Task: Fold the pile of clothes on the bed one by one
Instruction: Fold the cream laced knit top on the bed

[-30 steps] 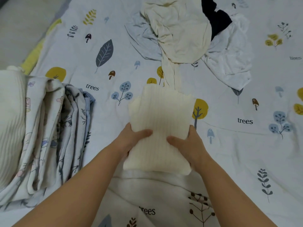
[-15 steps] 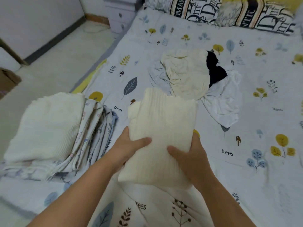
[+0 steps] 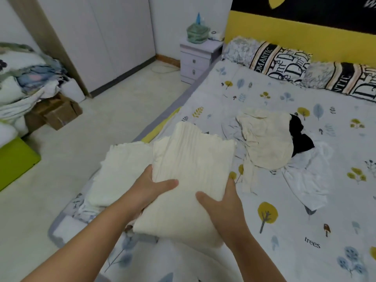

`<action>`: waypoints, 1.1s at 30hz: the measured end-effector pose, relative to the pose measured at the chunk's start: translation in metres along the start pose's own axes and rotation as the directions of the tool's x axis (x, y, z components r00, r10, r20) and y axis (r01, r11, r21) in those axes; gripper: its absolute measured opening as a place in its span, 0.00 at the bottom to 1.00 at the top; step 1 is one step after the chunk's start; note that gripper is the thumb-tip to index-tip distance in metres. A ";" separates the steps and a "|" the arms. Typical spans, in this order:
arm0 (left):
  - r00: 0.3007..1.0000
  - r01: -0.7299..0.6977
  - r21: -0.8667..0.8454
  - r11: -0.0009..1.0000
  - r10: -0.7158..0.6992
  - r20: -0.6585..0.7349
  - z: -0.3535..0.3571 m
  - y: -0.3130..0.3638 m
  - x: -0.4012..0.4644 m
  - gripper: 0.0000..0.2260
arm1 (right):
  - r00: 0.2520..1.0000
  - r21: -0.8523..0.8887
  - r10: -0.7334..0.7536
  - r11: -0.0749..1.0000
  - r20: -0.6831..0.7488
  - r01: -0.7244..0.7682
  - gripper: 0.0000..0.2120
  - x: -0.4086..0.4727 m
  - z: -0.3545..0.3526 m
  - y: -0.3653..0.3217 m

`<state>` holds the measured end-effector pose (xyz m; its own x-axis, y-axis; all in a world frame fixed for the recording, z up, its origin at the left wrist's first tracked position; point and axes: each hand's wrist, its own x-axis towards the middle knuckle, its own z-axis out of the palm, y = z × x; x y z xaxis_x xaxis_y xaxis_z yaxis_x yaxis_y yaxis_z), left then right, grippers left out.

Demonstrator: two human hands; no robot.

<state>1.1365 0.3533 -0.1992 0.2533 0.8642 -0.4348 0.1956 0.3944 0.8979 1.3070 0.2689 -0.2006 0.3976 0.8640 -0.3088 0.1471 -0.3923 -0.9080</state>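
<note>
A folded cream ribbed garment (image 3: 191, 169) hangs lifted above the bed's near left edge. My left hand (image 3: 154, 190) grips its left side, thumb on top. My right hand (image 3: 221, 202) grips its lower right side, thumb on top too. Just left of it lies a stack of folded clothes (image 3: 120, 176) topped by a white ribbed piece, partly hidden behind the lifted garment. Further right on the bed (image 3: 305, 231) lies the unfolded pile (image 3: 270, 139): a cream top, a black item and white and pale grey pieces.
The bed's left edge runs diagonally beside bare floor (image 3: 114, 123). A nightstand (image 3: 197, 58) stands by the headboard, with patterned pillows (image 3: 284, 64) along the top. Cardboard boxes (image 3: 59, 112) and heaped bedding (image 3: 24, 78) sit at the far left, near a green object (image 3: 14, 159).
Both hands have lifted the folded cream garment off the bed and carried it left, over the edge of the folded stack. My head has tilted up, so the room shows.
</note>
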 end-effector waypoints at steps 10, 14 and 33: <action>0.994 0.097 0.078 0.992 -0.101 0.052 -0.177 -0.003 0.051 0.34 | 0.998 0.053 0.049 0.997 0.027 -0.050 0.28 0.028 0.180 -0.036; 0.993 0.115 0.153 0.981 -0.117 -0.001 -0.218 -0.027 0.082 0.26 | 0.989 0.068 0.135 0.988 0.052 -0.139 0.31 0.043 0.235 -0.031; 0.837 -0.079 0.896 0.437 0.517 -0.178 -0.211 -0.081 0.101 0.27 | 0.989 -0.647 0.022 0.754 -0.143 -0.110 0.39 0.041 0.274 -0.020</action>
<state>0.9466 0.4742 -0.3011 0.1445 0.9831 0.1125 0.9144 -0.1762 0.3645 1.0717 0.3986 -0.2725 0.5261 0.8013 -0.2847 0.6533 -0.5952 -0.4680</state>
